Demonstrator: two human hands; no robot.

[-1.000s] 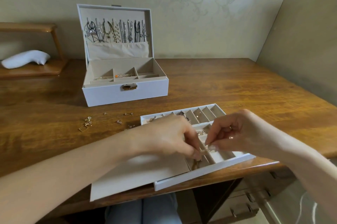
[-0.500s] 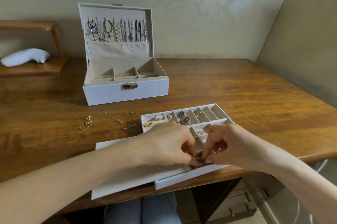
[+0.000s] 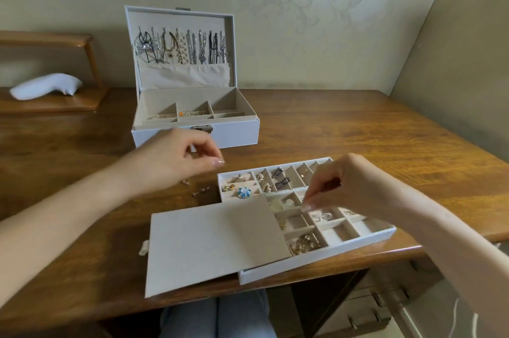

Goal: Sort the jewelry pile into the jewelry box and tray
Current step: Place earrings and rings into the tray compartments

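Desk: brown wood (image 3: 358, 131), its front edge above knees in blue jeans (image 3: 217, 315).
Tray: white, split into many small beige compartments (image 3: 316, 255), at the desk's front edge and tilted across it; gold and silver pieces sit in several cells, and a blue flower piece (image 3: 243, 192) lies at the far left.
Cover: a flat beige panel (image 3: 214, 244) lies over the tray's near-left part and hides those cells.
Right hand: above the tray's middle (image 3: 355, 186), fingertips bunched and pointing down into a cell; blurred, so I cannot tell whether they pinch anything.
Left hand: raised left of the tray (image 3: 176, 158), fingers curled, thumb near forefinger; I cannot tell if it holds a piece.
Loose pieces: small metal bits (image 3: 201, 191) on the wood just beside the tray's left corner.
Jewelry box: white (image 3: 228, 133), behind the left hand, lid upright, necklaces (image 3: 190, 47) hanging inside it.
Shelf: wooden (image 3: 55, 105), far left, holding a white object (image 3: 46, 87).
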